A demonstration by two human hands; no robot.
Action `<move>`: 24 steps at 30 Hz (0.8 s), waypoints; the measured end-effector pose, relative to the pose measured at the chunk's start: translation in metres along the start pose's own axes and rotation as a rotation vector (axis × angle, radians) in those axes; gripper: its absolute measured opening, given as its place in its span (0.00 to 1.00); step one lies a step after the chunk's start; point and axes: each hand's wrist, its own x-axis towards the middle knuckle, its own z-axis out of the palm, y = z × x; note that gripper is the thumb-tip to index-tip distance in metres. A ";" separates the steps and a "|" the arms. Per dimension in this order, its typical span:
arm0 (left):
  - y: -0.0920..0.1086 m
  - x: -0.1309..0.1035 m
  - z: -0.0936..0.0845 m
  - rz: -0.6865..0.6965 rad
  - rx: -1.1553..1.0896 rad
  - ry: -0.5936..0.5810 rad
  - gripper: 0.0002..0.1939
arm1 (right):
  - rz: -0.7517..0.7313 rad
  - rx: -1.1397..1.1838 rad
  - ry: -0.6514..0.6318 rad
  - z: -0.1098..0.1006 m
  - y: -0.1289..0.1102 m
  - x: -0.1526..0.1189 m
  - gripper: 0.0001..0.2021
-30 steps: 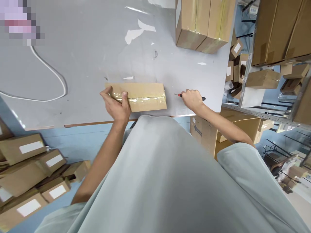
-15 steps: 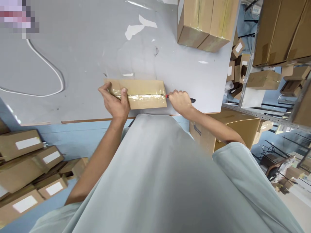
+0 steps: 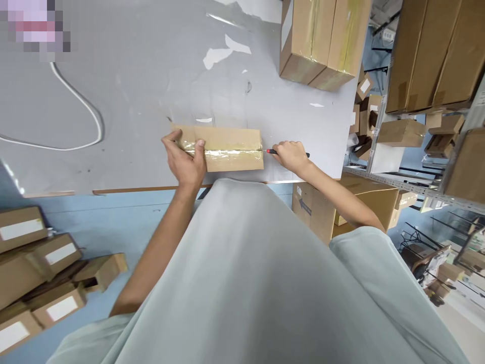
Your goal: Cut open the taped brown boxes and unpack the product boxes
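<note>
Two taped cartons [image 3: 322,45] at bench's [image 3: 144,65] far right corner. Near edge: left hand [image 3: 186,161] spread, gripping small box [image 3: 235,149]; right hand [image 3: 291,156] fisted round cutter [image 3: 271,151].

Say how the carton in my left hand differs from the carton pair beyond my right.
The held carton is slimmer and lies crosswise; the carton pair is bulkier and runs away from you. Your left hand grips the held carton; no hand touches the carton pair. Both are brown with taped seams.
</note>
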 end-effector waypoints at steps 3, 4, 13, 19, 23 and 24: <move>-0.005 0.002 -0.003 0.004 -0.026 -0.009 0.29 | 0.063 0.069 0.048 0.013 0.020 -0.014 0.19; -0.008 0.003 -0.005 0.011 -0.037 -0.007 0.29 | 0.090 0.136 0.089 0.020 0.028 -0.017 0.18; -0.048 0.024 -0.042 0.033 -0.008 0.057 0.25 | 0.407 1.430 0.286 0.112 -0.029 0.049 0.26; -0.074 0.036 -0.054 -0.026 -0.037 -0.031 0.34 | 0.317 1.613 0.504 0.103 -0.091 0.037 0.26; -0.066 0.040 -0.015 -0.077 -0.088 -0.236 0.42 | 0.396 1.439 0.643 0.083 -0.075 0.002 0.24; -0.062 0.040 -0.003 -0.095 -0.102 -0.301 0.44 | 0.427 1.369 0.658 0.078 -0.070 -0.006 0.22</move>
